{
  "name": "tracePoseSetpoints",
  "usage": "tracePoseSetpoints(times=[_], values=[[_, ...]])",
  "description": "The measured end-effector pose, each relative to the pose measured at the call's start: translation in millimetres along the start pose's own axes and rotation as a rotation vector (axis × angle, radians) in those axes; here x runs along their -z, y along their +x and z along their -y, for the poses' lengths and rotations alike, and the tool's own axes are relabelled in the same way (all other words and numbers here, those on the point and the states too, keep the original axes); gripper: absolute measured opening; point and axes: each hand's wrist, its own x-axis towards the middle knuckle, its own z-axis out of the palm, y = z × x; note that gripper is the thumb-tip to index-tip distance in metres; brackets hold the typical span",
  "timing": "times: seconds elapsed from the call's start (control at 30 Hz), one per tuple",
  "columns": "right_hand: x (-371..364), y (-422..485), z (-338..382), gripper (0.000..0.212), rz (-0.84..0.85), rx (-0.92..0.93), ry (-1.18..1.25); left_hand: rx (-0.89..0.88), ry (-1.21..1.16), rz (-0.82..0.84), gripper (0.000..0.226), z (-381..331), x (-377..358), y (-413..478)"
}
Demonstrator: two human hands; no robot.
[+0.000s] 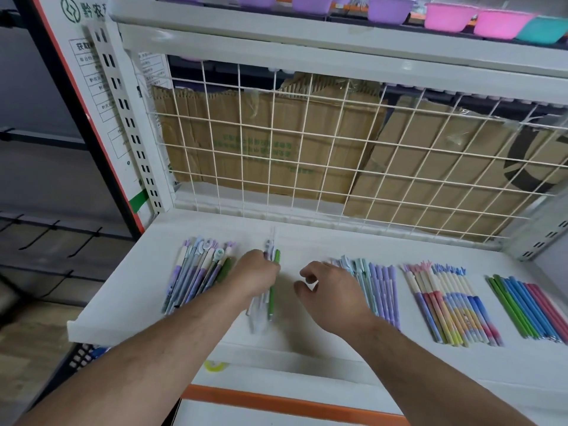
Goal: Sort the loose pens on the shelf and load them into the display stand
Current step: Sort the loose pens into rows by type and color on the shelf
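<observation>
White-painted metal shelf [138,272] carries every loose pen in view; the display stand is not in sight. Left of the green plastic pen [271,290] lies a ragged heap of lilac, pale-blue and white capped pens [196,272], just beside the left hand [255,273]. That hand's fingers are curled round a small bundle of clear and white pens [259,305], with the green pen at the bundle's right edge, gripped about mid-barrel. Just right of the green pen the right hand [329,287] hovers with its fingers loosely bent and parted, holding nothing. Further right of the green pen lie three tidy rows: pale-blue and lilac pens [378,290], then pink-to-blue gradient pens [448,305], then slim green, blue and pink pens [528,305], well apart from it. These pens look light and stiff, with smooth round barrels likely to roll or slide out of a loose grip. Mid-barrel seems the place to pinch a bundle, clear of the shaped caps, which might snag or pull off.
</observation>
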Motion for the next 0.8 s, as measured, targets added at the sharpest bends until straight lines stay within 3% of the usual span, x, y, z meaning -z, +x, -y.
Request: tracePoseSetpoints(times=[0.1,0.2,0.57,0.8], values=[[8,-4,-3,0.027,0.020,-0.107,0.197,0.044,-0.356,0.079,0.012,-16,-12,-8],[18,-8,-12,0.021,0.055,-0.187,0.339,0.034,-0.480,0.144,0.016,-29,-26,-17],[67,-39,-83,0.021,0.028,-0.274,0.499,0.013,-0.557,0.286,0.012,-85,-105,-42],[103,-60,-158,0.018,-0.077,-0.309,0.409,0.000,-0.489,0.249,0.012,-129,-168,-54]])
